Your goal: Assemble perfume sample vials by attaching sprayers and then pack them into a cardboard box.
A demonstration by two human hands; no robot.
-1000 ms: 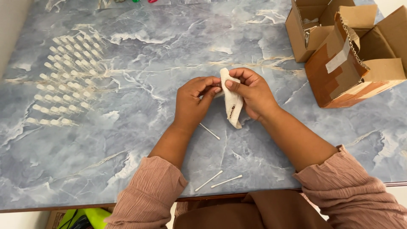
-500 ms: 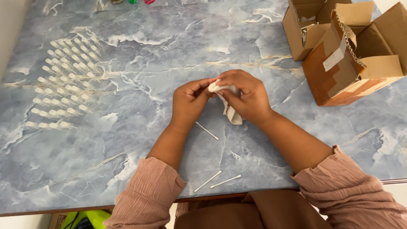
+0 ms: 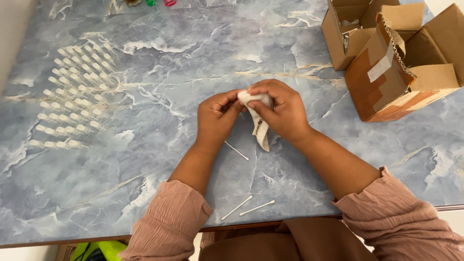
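Marbled blue tabletop (image 3: 145,159) beneath: left hand (image 3: 216,118) and right hand (image 3: 280,110) together pinch a small white packet (image 3: 261,128); firm, even fingertip grip seems best.

Glossy marbled stone-look table (image 3: 145,159), matt corrugated cardboard boxes (image 3: 401,82), soft white cloth (image 3: 261,130)

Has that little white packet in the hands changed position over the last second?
Yes. The white packet tipped from upright to bunched between both hands, its top now leaning away from the cardboard boxes.
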